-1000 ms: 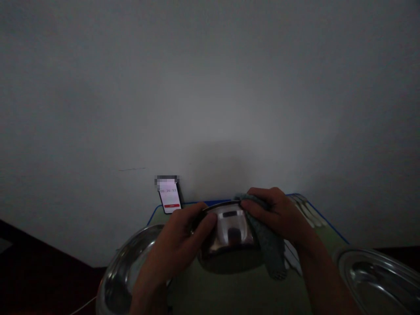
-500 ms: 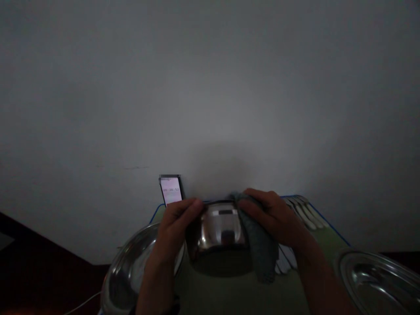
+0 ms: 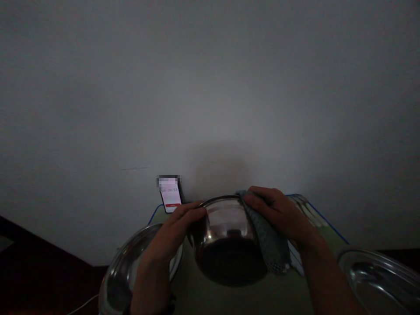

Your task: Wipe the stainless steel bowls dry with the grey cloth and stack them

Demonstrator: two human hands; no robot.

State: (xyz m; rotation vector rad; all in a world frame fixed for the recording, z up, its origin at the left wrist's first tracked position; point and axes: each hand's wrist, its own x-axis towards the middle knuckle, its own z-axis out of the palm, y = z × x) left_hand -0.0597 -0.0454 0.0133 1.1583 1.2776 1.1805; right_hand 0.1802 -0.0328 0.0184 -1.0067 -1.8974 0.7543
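A shiny metal bowl [image 3: 226, 223] is held up and tilted above the table, its darker underside toward me. My left hand [image 3: 177, 227] grips its left rim, thumb along the outer wall. On the right side, my right hand [image 3: 275, 210] pinches a grey-green cloth [image 3: 267, 238] over the rim. The cloth hangs down along the bowl's outer wall. The inside of the bowl is hidden from me, and so are the fingertips behind the rim.
A large metal basin [image 3: 114, 267] stands at the left, and another metal basin [image 3: 377, 267] at the right. A phone [image 3: 170, 194] showing a timer leans against the wall [image 3: 210, 87]. Several utensils with pale handles [image 3: 310, 210] lie at the table's back right.
The bowl has tipped and turned a little, so more of its wall and underside shows. My right hand and the cloth have shifted slightly right with the rim.
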